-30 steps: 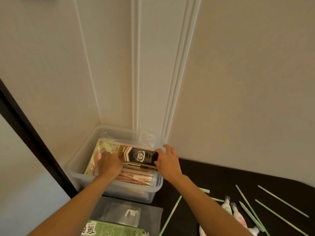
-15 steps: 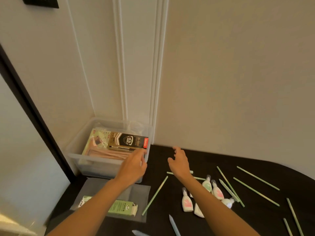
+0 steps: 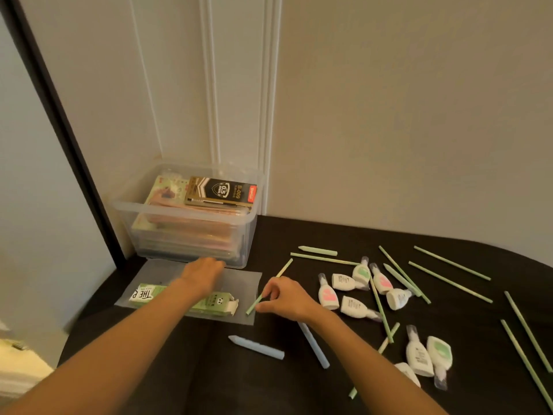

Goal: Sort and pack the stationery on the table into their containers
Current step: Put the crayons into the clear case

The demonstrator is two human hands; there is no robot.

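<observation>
Matte black table point(image 3: 209, 378), clear plastic bin point(image 3: 250, 244) packed flat in the corner
Frosted pouch point(image 3: 242, 283) under a green carton point(image 3: 215, 304); left hand point(image 3: 203, 274) rests there, grip unclear; right hand point(image 3: 287, 298) pinches a thin green stick point(image 3: 253, 306) near teardrop-shaped correction tapes point(image 3: 353, 307)

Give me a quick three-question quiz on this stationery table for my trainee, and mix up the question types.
1. True or false: the black pen box lies inside the clear bin.
2. The right hand pinches: A) a ruler, B) a green stick, C) scissors.
3. How many pale blue crayons lie on the table?
Key: 1 true; 2 B; 3 two.
</observation>
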